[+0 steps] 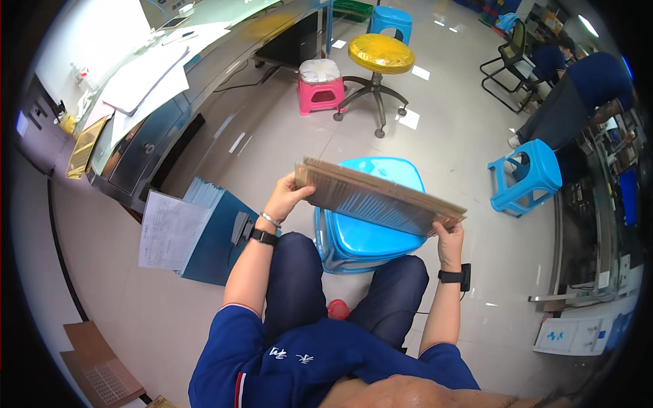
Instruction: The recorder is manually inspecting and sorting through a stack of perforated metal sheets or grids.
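Observation:
Between both hands I hold a flat brown cardboard-like board [381,197], tilted, with layered edges and a shiny striped face. My left hand [292,192] grips its left end, thumb on the near face. At the right end, the fingers of my right hand [449,238] close on the lower corner. Below the board stands a blue plastic stool [367,241], partly covered by it, between my knees. Whether the board touches the stool I cannot tell.
A blue binder [221,238] with papers stands by my left arm. Ahead are a yellow round swivel stool [381,54] and a pink stool [321,92]. Another blue stool [527,177] stands to the right, near a bending person [578,95]. A paper-strewn desk [170,95] is at left.

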{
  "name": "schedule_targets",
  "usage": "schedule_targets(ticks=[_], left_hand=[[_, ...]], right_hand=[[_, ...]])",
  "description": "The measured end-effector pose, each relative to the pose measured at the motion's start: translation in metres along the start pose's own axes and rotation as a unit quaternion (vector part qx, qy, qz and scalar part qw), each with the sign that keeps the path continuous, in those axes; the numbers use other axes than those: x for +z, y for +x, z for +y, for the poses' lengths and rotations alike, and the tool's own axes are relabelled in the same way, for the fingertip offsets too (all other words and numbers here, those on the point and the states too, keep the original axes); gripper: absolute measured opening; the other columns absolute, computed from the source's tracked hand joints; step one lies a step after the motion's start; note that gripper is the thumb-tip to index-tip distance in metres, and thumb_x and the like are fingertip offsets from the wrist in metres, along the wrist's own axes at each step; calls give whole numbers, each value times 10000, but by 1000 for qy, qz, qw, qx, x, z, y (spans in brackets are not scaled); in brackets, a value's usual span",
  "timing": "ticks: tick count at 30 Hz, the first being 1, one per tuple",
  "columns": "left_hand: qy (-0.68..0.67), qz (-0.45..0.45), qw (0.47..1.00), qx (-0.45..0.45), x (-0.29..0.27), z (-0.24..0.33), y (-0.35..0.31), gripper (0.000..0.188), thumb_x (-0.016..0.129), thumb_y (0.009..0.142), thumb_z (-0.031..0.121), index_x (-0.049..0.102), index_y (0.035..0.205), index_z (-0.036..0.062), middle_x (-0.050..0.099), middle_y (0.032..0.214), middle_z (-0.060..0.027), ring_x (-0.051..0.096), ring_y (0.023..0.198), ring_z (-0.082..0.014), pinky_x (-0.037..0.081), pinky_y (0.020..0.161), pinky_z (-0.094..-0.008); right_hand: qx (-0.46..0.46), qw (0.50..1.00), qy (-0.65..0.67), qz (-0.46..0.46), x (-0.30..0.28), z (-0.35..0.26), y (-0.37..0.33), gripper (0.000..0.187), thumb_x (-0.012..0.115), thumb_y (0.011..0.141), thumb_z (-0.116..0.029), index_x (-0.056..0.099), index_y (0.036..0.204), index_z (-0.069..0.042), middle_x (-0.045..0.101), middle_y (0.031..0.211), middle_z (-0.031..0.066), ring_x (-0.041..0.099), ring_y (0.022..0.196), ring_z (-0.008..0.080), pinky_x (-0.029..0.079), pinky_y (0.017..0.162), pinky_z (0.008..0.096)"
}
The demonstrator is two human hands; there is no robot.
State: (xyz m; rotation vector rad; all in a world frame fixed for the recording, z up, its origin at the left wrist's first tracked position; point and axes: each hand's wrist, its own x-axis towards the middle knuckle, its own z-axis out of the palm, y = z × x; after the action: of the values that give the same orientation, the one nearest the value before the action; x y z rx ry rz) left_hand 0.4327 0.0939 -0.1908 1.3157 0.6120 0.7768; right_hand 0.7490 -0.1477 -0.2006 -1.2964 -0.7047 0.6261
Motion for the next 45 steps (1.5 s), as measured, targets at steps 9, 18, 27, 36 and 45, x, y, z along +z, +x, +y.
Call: schedule_targets(ticks=[9, 18, 27, 36, 45], left_hand=[[-34, 13, 999, 21, 25, -17, -14, 687, 642, 806, 118, 257, 1371, 52, 433, 1281, -95, 424, 1185, -200, 356, 986, -340], [-10, 84, 993, 83, 49, -23, -20, 650, 604, 848, 298, 266, 1341, 42, 367, 1325, -128, 345, 1245, -222, 284, 1029, -356], [14, 267, 955, 126, 83, 20, -19, 275, 524, 912, 282, 485, 1060, 53, 523, 946, -25, 468, 905, -107, 372, 836, -261], [48, 292, 946, 132, 78, 3, 1, 181, 533, 909, 234, 497, 913, 57, 509, 819, -4, 471, 768, -83, 405, 709, -239], [-43, 260, 957, 120, 80, 8, 0, 209, 527, 906, 275, 511, 899, 66, 511, 830, -1, 466, 795, -87, 385, 744, -250]], right_hand=[[26, 999, -8, -36, 4, -1, -7, 424, 686, 789, -166, 483, 1139, -38, 529, 1112, 78, 479, 1066, 176, 367, 917, 307], [-23, 1000, 2, 7, 17, 7, -18, 628, 655, 826, -253, 335, 1316, -24, 444, 1253, 93, 398, 1177, 202, 285, 1009, 342], [73, 987, -130, -67, -2, 15, -23, 547, 654, 809, -131, 383, 1270, -18, 513, 1169, 91, 461, 1096, 182, 335, 964, 326], [172, 976, 78, 106, 26, 42, -81, 501, 590, 846, -102, 373, 1284, 6, 524, 1080, 74, 498, 968, 172, 405, 824, 344], [354, 864, 318, 166, 54, 92, -98, 821, 510, 821, -25, -29, 1431, -128, 339, 1259, 131, 382, 1168, 300, 332, 970, 456]])
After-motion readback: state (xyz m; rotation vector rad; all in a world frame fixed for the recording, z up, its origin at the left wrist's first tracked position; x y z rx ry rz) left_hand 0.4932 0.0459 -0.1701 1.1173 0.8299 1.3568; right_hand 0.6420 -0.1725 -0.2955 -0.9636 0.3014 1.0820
